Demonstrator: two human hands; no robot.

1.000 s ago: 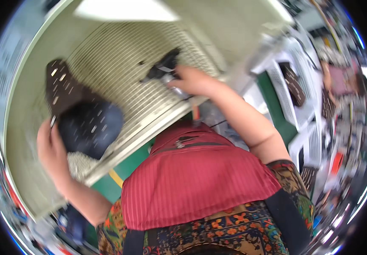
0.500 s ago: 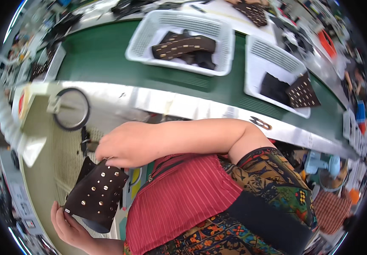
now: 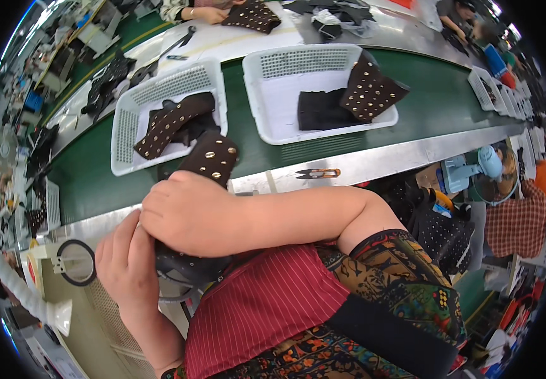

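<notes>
Fingers of the left hand and right hand are folded in on a dark brown studded piece, held up between them, tips mostly hidden. The right hand and forearm block its middle; its rounded end overlaps, in view, the corner of a white basket. That and a second basket hold similar pieces on a green belt. Orange-handled snips lie on the metal edge; a black ring stands left.
</notes>
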